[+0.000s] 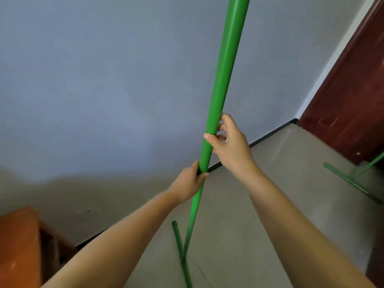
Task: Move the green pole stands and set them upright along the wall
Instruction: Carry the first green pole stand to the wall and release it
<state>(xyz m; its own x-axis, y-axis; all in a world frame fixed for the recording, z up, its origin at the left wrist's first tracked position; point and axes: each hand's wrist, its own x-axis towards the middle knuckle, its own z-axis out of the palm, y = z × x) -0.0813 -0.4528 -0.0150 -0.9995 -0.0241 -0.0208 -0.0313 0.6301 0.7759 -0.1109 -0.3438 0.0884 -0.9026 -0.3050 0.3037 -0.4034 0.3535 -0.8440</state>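
A green pole stand (224, 75) stands nearly upright in front of me, leaning slightly right toward its top. Its thin green crossbar foot (180, 248) rests on the grey floor near the wall. My left hand (190, 183) is wrapped around the pole where the thick upper tube meets the thinner lower rod. My right hand (227, 142) holds the thick tube just above it, thumb in front and fingers behind. A second green pole stand (353, 181) sits at the far right by the door; only its foot and lower rod show.
A pale grey-blue wall (104, 90) fills the upper left, with a dark baseboard (270, 134) along its foot. A dark red-brown door (357, 100) stands at the right. An orange-brown wooden piece of furniture (22, 246) sits in the lower left corner.
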